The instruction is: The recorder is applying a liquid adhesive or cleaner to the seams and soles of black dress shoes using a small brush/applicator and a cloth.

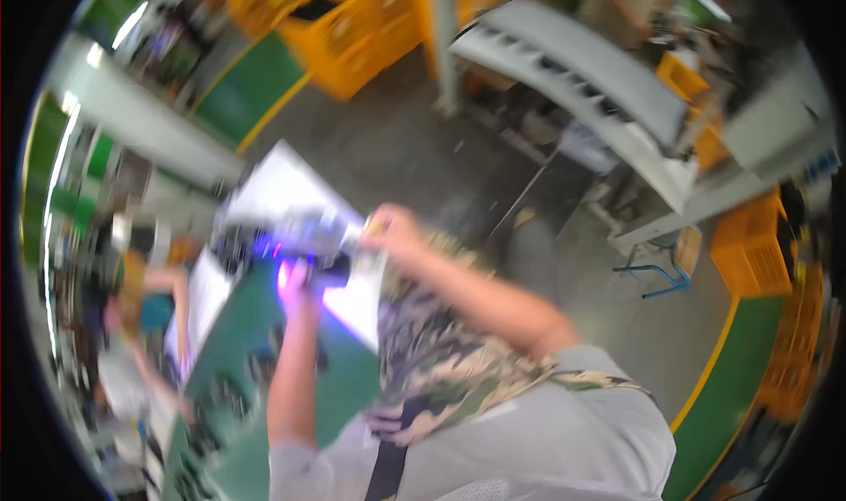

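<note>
Right hand (394, 232): fingers curled in at a small pale-yellow bit (374, 225), blurred, can't tell if gripped; left hand (295, 279): under violet-blue glare, at the lower edge of a blurred bluish, partly dark assembly (313, 234), can't tell if fingers are closed on it; assembly sits ahead of both hands, over a white sheet (275, 182); sheet on green tabletop (242, 444), dark parts (231, 397) scattered nearer the wearer; camouflage apron (441, 351) just right of the table; co-worker's arm (181, 311) across at left; orange crates (344, 47) well beyond, on the floor.
</note>
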Demonstrator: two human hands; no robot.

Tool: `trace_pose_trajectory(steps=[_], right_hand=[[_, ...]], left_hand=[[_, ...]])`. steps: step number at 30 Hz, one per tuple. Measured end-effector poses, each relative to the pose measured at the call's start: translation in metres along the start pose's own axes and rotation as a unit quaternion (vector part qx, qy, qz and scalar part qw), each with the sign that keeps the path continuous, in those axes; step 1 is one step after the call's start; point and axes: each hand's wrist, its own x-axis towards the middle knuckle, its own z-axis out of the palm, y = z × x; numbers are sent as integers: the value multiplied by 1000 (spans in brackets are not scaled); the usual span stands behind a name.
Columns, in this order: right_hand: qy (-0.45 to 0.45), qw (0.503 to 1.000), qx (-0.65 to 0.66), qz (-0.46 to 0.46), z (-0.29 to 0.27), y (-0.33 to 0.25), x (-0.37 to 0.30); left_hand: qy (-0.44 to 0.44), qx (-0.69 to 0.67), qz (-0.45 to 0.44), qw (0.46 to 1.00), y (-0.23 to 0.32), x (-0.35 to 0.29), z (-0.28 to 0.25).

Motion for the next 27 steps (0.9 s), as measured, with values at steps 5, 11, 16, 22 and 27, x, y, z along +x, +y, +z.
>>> trace_pose_trajectory(steps=[5, 11, 16, 22, 27], right_hand=[[-14, 988, 150, 20, -39, -39, -26], [88, 950, 298, -11, -120, -86, -51], [178, 921, 346, -1, -193, -34, -56], [302, 888, 346, 24, -241, 42, -62], [320, 863, 391, 32, -264, 57, -53]], left_hand=[[-53, 176, 46, 982, -10, 25, 36], [-140, 222, 80, 962, 10, 76, 189], [-240, 252, 184, 919, 42, 112, 334], [-346, 274, 307, 843, 64, 132, 512], [-416, 366, 300, 777, -22, 141, 566]])
